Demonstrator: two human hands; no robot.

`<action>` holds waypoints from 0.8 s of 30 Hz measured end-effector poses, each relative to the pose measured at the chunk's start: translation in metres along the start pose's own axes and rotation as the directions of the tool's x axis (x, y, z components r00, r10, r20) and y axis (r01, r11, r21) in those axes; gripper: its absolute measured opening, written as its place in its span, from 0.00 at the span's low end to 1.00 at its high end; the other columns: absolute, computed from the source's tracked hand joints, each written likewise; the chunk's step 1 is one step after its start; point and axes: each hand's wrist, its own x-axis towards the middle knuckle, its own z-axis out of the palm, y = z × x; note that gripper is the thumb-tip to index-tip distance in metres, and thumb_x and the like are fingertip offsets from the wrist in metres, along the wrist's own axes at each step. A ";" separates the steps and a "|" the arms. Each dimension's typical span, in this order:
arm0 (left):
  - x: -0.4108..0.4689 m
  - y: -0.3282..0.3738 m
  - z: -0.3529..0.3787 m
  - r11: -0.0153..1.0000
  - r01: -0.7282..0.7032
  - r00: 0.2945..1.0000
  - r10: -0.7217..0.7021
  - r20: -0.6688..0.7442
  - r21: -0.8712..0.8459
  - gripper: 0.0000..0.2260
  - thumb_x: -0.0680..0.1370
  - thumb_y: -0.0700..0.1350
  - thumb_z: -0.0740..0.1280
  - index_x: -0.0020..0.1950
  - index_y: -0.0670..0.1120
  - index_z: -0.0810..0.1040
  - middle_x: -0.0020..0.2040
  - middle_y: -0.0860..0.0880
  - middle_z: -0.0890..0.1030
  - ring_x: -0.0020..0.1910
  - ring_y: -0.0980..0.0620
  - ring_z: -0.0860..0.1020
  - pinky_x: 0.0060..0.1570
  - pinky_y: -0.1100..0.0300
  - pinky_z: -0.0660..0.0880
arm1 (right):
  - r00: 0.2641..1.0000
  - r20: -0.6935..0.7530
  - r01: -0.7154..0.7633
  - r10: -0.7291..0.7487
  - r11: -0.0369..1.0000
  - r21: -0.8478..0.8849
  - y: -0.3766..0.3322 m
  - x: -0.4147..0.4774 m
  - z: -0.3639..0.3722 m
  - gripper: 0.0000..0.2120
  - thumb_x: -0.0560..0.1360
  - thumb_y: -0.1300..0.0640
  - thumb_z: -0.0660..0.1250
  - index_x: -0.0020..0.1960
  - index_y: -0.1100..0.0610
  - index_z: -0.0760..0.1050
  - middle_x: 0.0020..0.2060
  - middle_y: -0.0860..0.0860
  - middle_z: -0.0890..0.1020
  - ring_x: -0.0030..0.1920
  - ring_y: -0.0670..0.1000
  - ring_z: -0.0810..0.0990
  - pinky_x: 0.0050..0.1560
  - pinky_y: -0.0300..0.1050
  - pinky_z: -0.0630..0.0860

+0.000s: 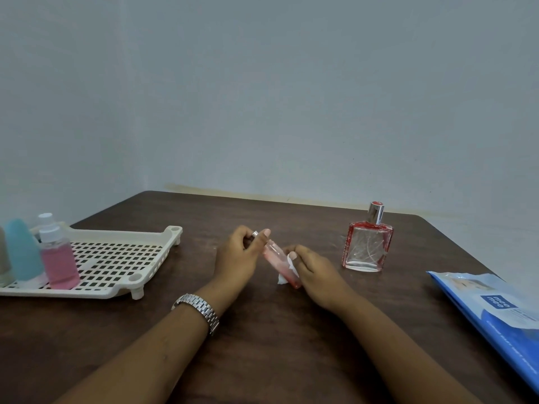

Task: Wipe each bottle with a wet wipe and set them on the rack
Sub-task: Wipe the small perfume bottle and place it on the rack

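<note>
At the middle of the dark wooden table (291,217), both hands hold a slim pink bottle (275,255) tilted above the surface. The left hand (237,253), with a metal wristwatch (198,309) on its wrist, pinches the bottle's silvery cap end between thumb and fingers. The right hand (315,272) curls around a white wet wipe (287,272) and presses it to the bottle's lower part. Near the left edge sits a cream perforated rack (172,237) carrying three upright bottles at its left end: a pink spray bottle (59,260) with a clear cap, a teal bottle (22,252) beside it, and a pale one (3,258) cut off by the frame. Toward the far right corner a square glass perfume bottle (366,246) with red edges and a silver cap stands apart from the hands. At the right edge lies a blue wipes pack (495,313) whose label reads "mee mee"; its smaller print is too blurred to read.
</note>
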 end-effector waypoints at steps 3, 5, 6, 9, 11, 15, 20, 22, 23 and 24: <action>0.001 -0.002 -0.001 0.998 0.029 0.999 -0.028 0.023 -0.062 0.13 0.76 0.54 0.67 0.38 0.46 0.75 0.31 0.52 0.76 0.31 0.55 0.72 0.33 0.60 0.68 | 0.997 -0.024 0.071 -0.071 0.997 -0.025 -0.003 -0.002 0.005 0.17 0.82 0.52 0.51 0.69 0.51 0.68 0.62 0.52 0.76 0.60 0.51 0.75 0.62 0.50 0.70; -0.001 0.001 -0.001 0.992 -0.034 0.998 0.041 0.051 -0.122 0.11 0.75 0.53 0.68 0.40 0.46 0.76 0.34 0.50 0.80 0.33 0.55 0.77 0.35 0.58 0.72 | 0.987 -0.060 0.146 -0.146 0.989 -0.015 -0.008 -0.003 0.007 0.19 0.82 0.52 0.51 0.73 0.52 0.63 0.66 0.49 0.73 0.64 0.45 0.71 0.65 0.41 0.66; -0.004 0.004 -0.001 0.986 -0.075 0.993 0.087 0.077 -0.147 0.11 0.75 0.52 0.69 0.40 0.46 0.76 0.35 0.49 0.82 0.33 0.56 0.78 0.34 0.60 0.73 | 0.980 -0.089 0.182 -0.180 0.983 0.012 -0.012 -0.004 0.007 0.20 0.82 0.53 0.52 0.74 0.52 0.60 0.65 0.47 0.73 0.63 0.41 0.69 0.63 0.33 0.64; -0.011 0.012 0.003 0.968 -0.182 0.967 0.208 0.146 -0.172 0.07 0.76 0.46 0.69 0.40 0.46 0.75 0.34 0.51 0.81 0.30 0.63 0.77 0.30 0.68 0.71 | 0.956 -0.178 0.248 -0.233 0.967 0.065 -0.018 -0.003 0.007 0.22 0.82 0.52 0.52 0.75 0.51 0.55 0.58 0.41 0.72 0.59 0.37 0.68 0.60 0.29 0.64; -0.012 0.013 0.006 0.964 -0.199 0.960 0.228 0.163 -0.179 0.07 0.77 0.45 0.69 0.40 0.48 0.75 0.34 0.52 0.81 0.32 0.61 0.78 0.32 0.65 0.74 | 0.950 -0.199 0.258 -0.240 0.963 0.072 -0.016 -0.003 0.006 0.23 0.81 0.51 0.52 0.75 0.50 0.56 0.56 0.39 0.71 0.58 0.36 0.69 0.59 0.27 0.64; -0.008 0.011 0.004 0.959 -0.108 0.974 0.155 0.168 -0.262 0.04 0.76 0.44 0.69 0.43 0.45 0.78 0.39 0.45 0.83 0.37 0.49 0.83 0.34 0.58 0.79 | 0.977 -0.145 0.171 -0.159 0.982 0.078 -0.008 0.000 0.001 0.23 0.80 0.48 0.53 0.74 0.50 0.58 0.64 0.45 0.72 0.61 0.37 0.66 0.54 0.23 0.62; 0.003 0.004 0.001 0.948 0.069 0.996 -0.046 0.080 -0.310 0.05 0.76 0.45 0.69 0.43 0.45 0.79 0.38 0.46 0.82 0.36 0.51 0.81 0.33 0.59 0.78 | 0.997 0.011 0.074 -0.073 0.995 -0.073 0.007 0.002 -0.006 0.21 0.82 0.51 0.53 0.73 0.55 0.62 0.70 0.52 0.70 0.68 0.49 0.69 0.61 0.36 0.64; 0.005 0.000 0.000 0.930 0.137 0.990 -0.119 0.074 -0.342 0.05 0.76 0.45 0.69 0.44 0.45 0.78 0.39 0.45 0.82 0.35 0.53 0.80 0.33 0.61 0.77 | 0.998 0.041 0.053 -0.049 0.994 -0.091 0.009 0.002 -0.006 0.20 0.82 0.52 0.54 0.73 0.55 0.63 0.69 0.52 0.70 0.68 0.50 0.69 0.61 0.36 0.63; 0.006 -0.001 0.000 0.919 0.169 0.986 -0.153 0.071 -0.356 0.05 0.76 0.45 0.69 0.44 0.44 0.78 0.40 0.44 0.82 0.34 0.54 0.80 0.32 0.62 0.77 | 0.998 0.046 0.052 -0.048 0.994 -0.092 0.007 0.002 -0.006 0.20 0.82 0.53 0.54 0.73 0.55 0.63 0.69 0.52 0.70 0.68 0.50 0.69 0.60 0.35 0.63; 0.006 -0.001 0.001 0.907 0.199 0.980 -0.186 0.071 -0.371 0.05 0.76 0.45 0.69 0.45 0.44 0.78 0.40 0.44 0.81 0.34 0.55 0.80 0.32 0.62 0.77 | 0.998 0.048 0.052 -0.048 0.995 -0.089 0.005 0.002 -0.006 0.20 0.82 0.54 0.55 0.73 0.55 0.63 0.70 0.52 0.70 0.68 0.50 0.69 0.60 0.35 0.62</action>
